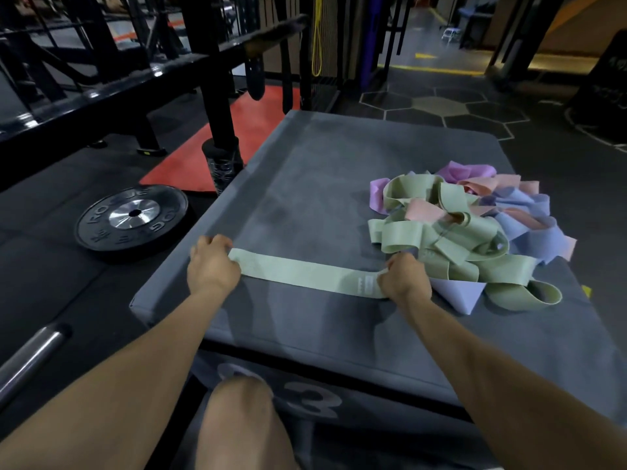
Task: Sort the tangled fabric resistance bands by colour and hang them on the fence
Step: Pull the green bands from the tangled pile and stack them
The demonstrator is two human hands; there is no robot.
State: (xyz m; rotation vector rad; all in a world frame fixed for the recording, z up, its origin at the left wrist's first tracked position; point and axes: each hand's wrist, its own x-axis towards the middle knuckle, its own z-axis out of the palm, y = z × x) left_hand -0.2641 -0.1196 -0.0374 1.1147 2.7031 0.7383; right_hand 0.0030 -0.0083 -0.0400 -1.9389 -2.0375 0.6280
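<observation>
1. A green band (305, 274) lies flat and straight along the near part of a grey padded box (305, 171), running left to right.
2. The left hand (212, 264) grips the left end of the green band, its fingers curled over the end at the box's left edge.
3. The right hand (403, 278) pinches the right end of the green band, beside its label patch.
4. A tangled pile of bands (471, 225) rests on the right side of the box, just beyond the right hand. Green, pink, purple and pale blue loops show in it.
5. A black weight plate (132, 220) lies flat on the floor to the left of the box.
6. A black metal rack (217, 62) stands at far left.
7. A yellow band (317, 39) hangs at the far centre.
</observation>
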